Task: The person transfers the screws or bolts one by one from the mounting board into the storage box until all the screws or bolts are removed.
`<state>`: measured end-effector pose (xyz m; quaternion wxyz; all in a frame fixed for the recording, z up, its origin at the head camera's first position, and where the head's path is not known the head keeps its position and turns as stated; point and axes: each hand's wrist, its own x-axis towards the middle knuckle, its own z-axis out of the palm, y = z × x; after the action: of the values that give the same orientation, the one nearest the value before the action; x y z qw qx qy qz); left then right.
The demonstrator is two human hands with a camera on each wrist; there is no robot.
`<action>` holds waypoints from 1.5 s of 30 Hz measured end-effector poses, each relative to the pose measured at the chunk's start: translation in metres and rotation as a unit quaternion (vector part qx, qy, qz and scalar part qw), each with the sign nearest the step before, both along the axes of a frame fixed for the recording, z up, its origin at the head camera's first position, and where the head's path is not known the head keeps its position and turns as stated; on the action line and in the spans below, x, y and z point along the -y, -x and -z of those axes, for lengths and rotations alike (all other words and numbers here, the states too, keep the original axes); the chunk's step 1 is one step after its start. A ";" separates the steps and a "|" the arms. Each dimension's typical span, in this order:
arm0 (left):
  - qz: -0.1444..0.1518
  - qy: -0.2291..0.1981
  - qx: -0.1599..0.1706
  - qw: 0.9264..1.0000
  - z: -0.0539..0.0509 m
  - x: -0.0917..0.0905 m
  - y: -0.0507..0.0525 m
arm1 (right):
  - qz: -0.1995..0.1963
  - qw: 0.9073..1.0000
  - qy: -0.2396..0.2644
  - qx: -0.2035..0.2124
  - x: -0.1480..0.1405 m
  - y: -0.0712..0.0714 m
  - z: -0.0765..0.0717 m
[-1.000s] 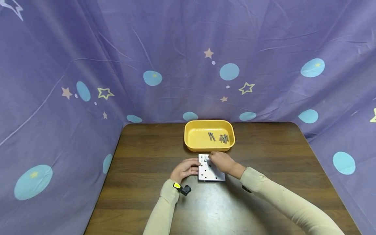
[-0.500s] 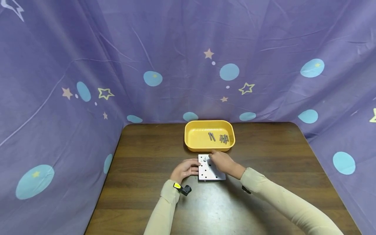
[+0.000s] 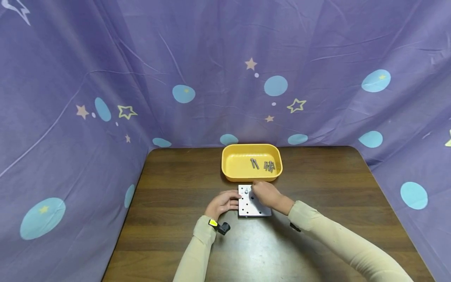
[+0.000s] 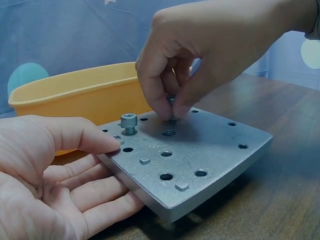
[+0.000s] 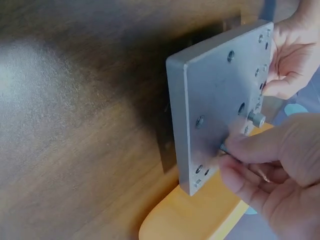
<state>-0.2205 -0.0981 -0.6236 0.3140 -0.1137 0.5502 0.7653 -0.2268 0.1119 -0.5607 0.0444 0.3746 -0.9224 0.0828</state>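
Fingers [image 4: 155, 92] of my right hand [image 3: 266, 194] pinch a bolt [image 5: 223, 148] near the far edge of the plate [image 4: 225, 142], left hand [image 3: 220, 203] gripping its left edge. I'd keep that bolt square and twist gently, tbh.

Left grip [image 4: 60, 197] holds the plate [image 4: 200, 145]; right grip [image 4: 200, 47] pinches a bolt [image 4: 171, 99].

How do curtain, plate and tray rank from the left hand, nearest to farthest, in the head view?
1. Plate: touching the left hand, on its right.
2. Tray: farther forward, beyond the plate.
3. Curtain: behind the tray.
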 end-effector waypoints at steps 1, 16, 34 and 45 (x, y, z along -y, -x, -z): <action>0.000 0.000 0.001 1.000 0.000 0.000 0.000 | -0.001 1.000 0.003 0.002 0.000 0.000 -0.001; 0.001 0.002 0.000 1.000 0.000 -0.001 0.000 | 0.005 0.999 -0.029 0.027 0.000 0.004 -0.004; 0.004 0.003 0.000 1.000 0.000 0.000 0.002 | -0.058 0.995 -0.079 -0.002 -0.004 0.007 -0.008; 0.008 0.009 -0.003 1.000 0.001 0.000 0.001 | 0.037 0.998 -0.037 0.035 -0.005 0.005 -0.002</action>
<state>-0.2214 -0.0979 -0.6245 0.3172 -0.1097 0.5587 0.7584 -0.2318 0.1173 -0.5588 0.0014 0.3383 -0.9391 0.0601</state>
